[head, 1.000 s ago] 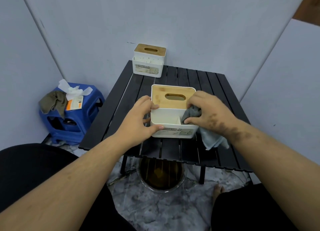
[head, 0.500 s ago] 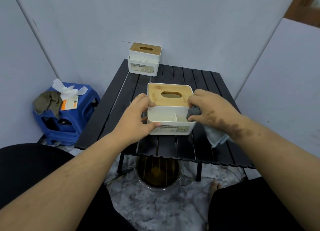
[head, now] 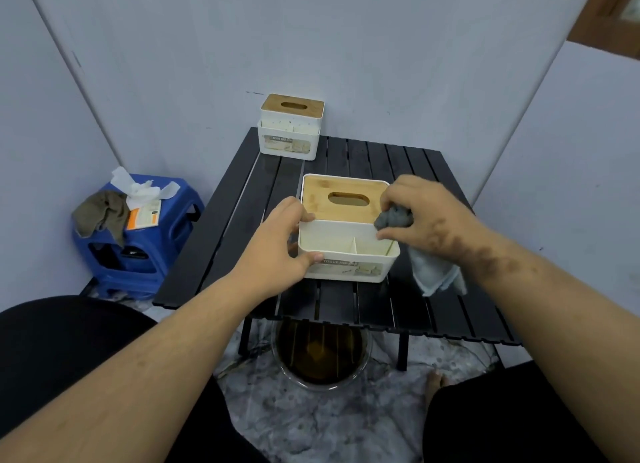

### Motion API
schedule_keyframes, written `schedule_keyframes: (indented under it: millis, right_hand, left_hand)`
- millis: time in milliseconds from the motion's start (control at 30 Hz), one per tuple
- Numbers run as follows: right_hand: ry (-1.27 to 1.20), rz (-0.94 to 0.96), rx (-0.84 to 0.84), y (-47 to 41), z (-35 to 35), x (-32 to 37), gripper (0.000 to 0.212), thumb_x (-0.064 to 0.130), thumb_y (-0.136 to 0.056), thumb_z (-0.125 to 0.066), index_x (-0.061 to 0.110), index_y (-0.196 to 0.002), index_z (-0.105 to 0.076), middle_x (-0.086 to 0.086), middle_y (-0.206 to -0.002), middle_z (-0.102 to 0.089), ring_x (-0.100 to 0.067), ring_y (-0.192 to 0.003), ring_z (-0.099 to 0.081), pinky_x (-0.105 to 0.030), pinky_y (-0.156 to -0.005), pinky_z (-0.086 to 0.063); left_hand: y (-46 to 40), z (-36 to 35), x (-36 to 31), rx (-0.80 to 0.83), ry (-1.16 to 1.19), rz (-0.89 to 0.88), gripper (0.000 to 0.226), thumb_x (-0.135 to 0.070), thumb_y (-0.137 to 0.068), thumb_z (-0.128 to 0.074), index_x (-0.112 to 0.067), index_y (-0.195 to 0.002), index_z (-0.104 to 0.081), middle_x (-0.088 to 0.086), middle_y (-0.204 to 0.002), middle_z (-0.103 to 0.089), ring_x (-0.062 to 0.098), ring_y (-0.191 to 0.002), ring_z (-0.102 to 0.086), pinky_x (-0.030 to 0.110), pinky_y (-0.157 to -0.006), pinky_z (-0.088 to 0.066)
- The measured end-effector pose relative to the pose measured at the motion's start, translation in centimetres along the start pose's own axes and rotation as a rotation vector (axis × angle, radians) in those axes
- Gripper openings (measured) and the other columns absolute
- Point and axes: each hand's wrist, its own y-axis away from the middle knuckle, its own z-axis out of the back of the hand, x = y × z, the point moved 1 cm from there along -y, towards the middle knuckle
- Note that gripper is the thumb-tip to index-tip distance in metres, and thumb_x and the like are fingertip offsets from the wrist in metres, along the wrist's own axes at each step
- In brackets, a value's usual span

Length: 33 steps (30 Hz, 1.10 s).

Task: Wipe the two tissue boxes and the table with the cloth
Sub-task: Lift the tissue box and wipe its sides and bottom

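Seemingly mid-wipe, the head view looked down on a black slatted table (head: 446, 303) with the near tissue box (head: 346, 265) standing close to its front edge. That white box had a bamboo lid (head: 325, 199) with an oval slot and an open, divided front compartment. The left hand (head: 277, 247) gripped the box's left side, thumb curled over the front rim and fingers bent round the left wall. The right hand (head: 426, 220) pinched a bunched grey cloth (head: 394, 218) against the box's right rear corner, where lid and compartment met; the cloth's paler loose end hung from under the hand, down past the right side of the box and over the tabletop. A second tissue box (head: 289, 140), also white with a bamboo lid, stood at the far left corner of the table, against the grey wall and well apart from the first. Left of the table sat a blue plastic stool (head: 162, 240) bearing crumpled white tissues (head: 138, 192), an olive rag (head: 100, 213) and an orange-and-white packet (head: 143, 216). Under the table's front edge, on a marbled floor, stood a clear bowl (head: 322, 355) of brownish liquid. A bare foot (head: 434, 383) showed beside it.
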Motion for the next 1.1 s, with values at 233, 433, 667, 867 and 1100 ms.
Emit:
schedule_keyframes:
  millis: [233,433,667,867,1100]
  right_hand:
    - [-0.342,-0.496,-0.395,1.2,1.1,-2.9,0.034,0.033,-0.065,-0.09,0.025,-0.087,-0.065,0.013,-0.085,-0.063,0.0,-0.08,-0.058,-0.003,-0.064,-0.041]
    - [-0.482,-0.432,-0.358,-1.4,1.6,0.5,0.036,0.039,-0.066,-0.089,0.029,-0.093,-0.069,0.013,-0.092,-0.067,-0.001,-0.088,-0.062,-0.015,-0.075,-0.05]
    - [-0.399,-0.296,-0.104,-8.0,-2.7,5.8,0.036,0.026,-0.073,-0.086,0.019,-0.103,-0.069,0.002,-0.099,-0.068,-0.012,-0.094,-0.062,-0.023,-0.083,-0.052]
    - [-0.301,-0.395,-0.079,-13.0,-3.6,4.5,0.03,0.021,-0.079,-0.081,0.011,-0.103,-0.067,-0.005,-0.104,-0.066,-0.02,-0.097,-0.062,-0.032,-0.086,-0.054]
    - [-0.042,-0.542,-0.004,-11.0,-0.8,0.4,0.025,0.02,-0.083,-0.076,0.006,-0.103,-0.069,-0.002,-0.084,-0.063,-0.019,-0.081,-0.059,-0.03,-0.079,-0.054]
  left_hand:
    - [0.2,-0.2,0.1,-0.021,-0.003,-0.004,0.051,-0.01,-0.084,-0.082,-0.037,-0.108,-0.045,-0.019,-0.135,-0.047,0.012,-0.121,-0.056,0.011,-0.084,-0.054]
    - [1.2,-0.9,1.3,-0.098,-0.022,-0.056,0.041,-0.015,-0.087,-0.081,-0.03,-0.116,-0.056,-0.019,-0.141,-0.04,0.01,-0.131,-0.051,0.02,-0.099,-0.055]
    - [1.7,-2.0,2.2,-0.243,-0.12,-0.133,0.027,-0.012,-0.087,-0.082,-0.01,-0.079,-0.056,0.004,-0.144,-0.051,-0.011,-0.112,-0.055,0.015,-0.088,-0.048]
    - [1.7,-2.1,2.2,-0.268,-0.078,-0.149,0.031,-0.012,-0.085,-0.081,-0.014,-0.081,-0.051,0.0,-0.144,-0.05,0.002,-0.131,-0.05,0.018,-0.097,-0.047]
    - [1.7,-2.3,1.6,-0.223,-0.121,-0.11,0.037,-0.008,-0.082,-0.081,-0.014,-0.082,-0.045,-0.004,-0.137,-0.049,-0.011,-0.124,-0.045,0.005,-0.087,-0.045]
